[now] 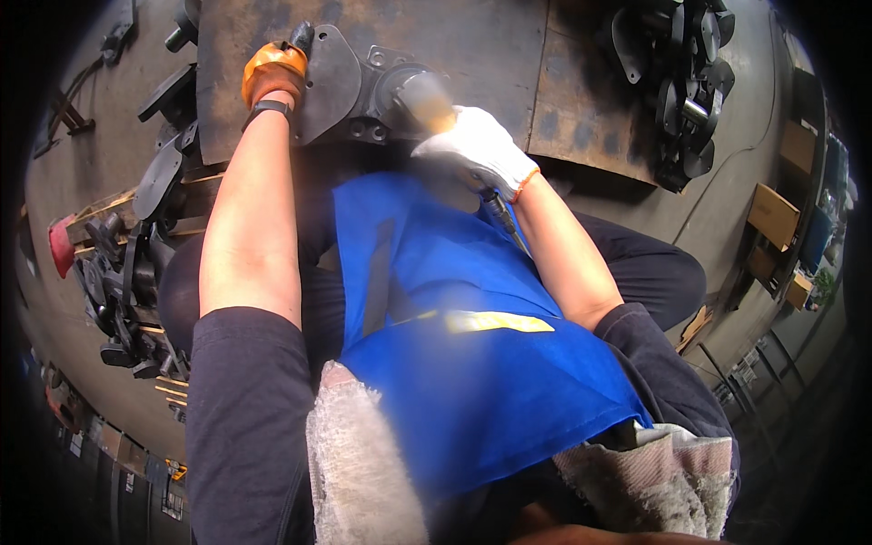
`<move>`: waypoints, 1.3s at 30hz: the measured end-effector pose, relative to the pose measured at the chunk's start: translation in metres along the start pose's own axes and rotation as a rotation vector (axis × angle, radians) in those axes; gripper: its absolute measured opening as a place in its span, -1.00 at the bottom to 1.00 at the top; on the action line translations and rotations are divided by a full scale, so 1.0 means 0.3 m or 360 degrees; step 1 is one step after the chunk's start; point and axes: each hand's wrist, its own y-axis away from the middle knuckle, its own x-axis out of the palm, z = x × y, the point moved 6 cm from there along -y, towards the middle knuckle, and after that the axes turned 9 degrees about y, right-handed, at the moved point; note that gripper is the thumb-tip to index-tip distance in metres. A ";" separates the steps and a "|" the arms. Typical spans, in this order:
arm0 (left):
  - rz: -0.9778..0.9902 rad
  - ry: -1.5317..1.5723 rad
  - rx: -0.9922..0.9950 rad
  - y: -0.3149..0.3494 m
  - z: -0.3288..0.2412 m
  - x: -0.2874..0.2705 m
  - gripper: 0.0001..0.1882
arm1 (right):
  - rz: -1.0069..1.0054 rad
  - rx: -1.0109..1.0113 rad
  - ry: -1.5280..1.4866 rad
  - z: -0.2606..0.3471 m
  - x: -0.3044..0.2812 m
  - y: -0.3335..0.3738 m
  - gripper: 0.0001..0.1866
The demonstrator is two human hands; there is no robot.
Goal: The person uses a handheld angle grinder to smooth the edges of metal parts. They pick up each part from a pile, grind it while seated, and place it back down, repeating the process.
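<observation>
A dark metal part (327, 86) with a rounded flat plate and a round boss lies on the steel tabletop in front of me. My left hand (272, 73), in an orange glove with dark fingertips, is closed at the left edge of that plate. In a white knit glove, my right hand (481, 145) wraps around an air grinder (431, 102), whose blurred head is at the boss. A dark hose fitting (497, 211) comes out below that hand. The fingers under the tool are partly hidden.
The brown-stained steel table (463, 41) spans the top of the view. More dark metal parts (695, 109) are piled on its right side. Others (136, 263) are stacked on a wooden pallet at left. Cardboard boxes (774, 216) stand far right. My blue apron (454, 272) covers my lap.
</observation>
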 end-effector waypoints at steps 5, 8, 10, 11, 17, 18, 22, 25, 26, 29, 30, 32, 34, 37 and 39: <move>0.0035 0.0016 0.0024 0.004 -0.027 -0.008 -0.20 | 0.0012 0.0011 -0.0128 -0.109 0.017 0.014 -0.58; -0.0014 -0.0009 -0.0007 0.005 -0.022 -0.013 -0.20 | 0.0075 0.0127 -0.0333 -0.133 0.019 0.046 -0.66; 0.0047 -0.0045 0.0010 -0.005 -0.015 -0.011 -0.19 | 0.0085 0.0154 -0.0408 -0.130 0.013 0.055 -0.68; 0.0075 -0.0062 0.0018 -0.009 -0.017 -0.009 -0.19 | 0.0087 0.0147 -0.0482 -0.132 0.010 0.049 -0.65; 0.0060 -0.0008 -0.0024 0.010 -0.047 -0.011 -0.20 | 0.0082 -0.0016 -0.0265 -0.033 -0.033 0.007 -0.53; 0.0056 0.0005 -0.0031 0.016 -0.046 -0.021 -0.20 | 0.0097 -0.0079 -0.0354 -0.024 -0.029 -0.004 -0.56; 0.0114 -0.0018 -0.0027 0.012 -0.041 -0.015 -0.17 | 0.0114 0.0035 -0.0413 -0.065 -0.021 -0.003 -0.56; 0.0085 0.0015 -0.0061 0.017 -0.044 -0.020 -0.15 | -0.0028 -0.0017 -0.0498 -0.102 -0.004 -0.011 -0.56; 0.0063 0.0001 -0.0063 0.014 -0.038 -0.016 -0.15 | -0.0033 -0.0011 -0.0427 -0.097 -0.003 -0.014 -0.56; 0.0039 -0.0023 -0.0062 0.015 -0.043 -0.017 -0.14 | -0.0051 0.0009 -0.0256 -0.073 -0.005 -0.018 -0.54; 0.0060 -0.0020 -0.0058 0.023 -0.054 -0.020 -0.14 | -0.0057 0.0018 -0.0229 -0.081 -0.001 -0.014 -0.54; 0.0050 -0.0006 -0.0065 0.025 -0.058 -0.028 -0.14 | -0.0068 0.0048 -0.0137 -0.096 0.000 0.004 -0.53; 0.0003 0.0011 -0.0084 0.018 -0.039 -0.022 -0.15 | -0.0065 0.0016 -0.0174 -0.126 0.006 0.045 -0.54; 0.0016 0.0034 -0.0062 0.022 -0.024 -0.018 -0.16 | -0.0036 0.0050 -0.0161 -0.174 0.037 0.068 -0.55; -0.0033 0.0044 -0.0056 0.018 -0.032 0.002 -0.17 | -0.0037 0.0099 -0.0143 -0.179 0.036 0.071 -0.55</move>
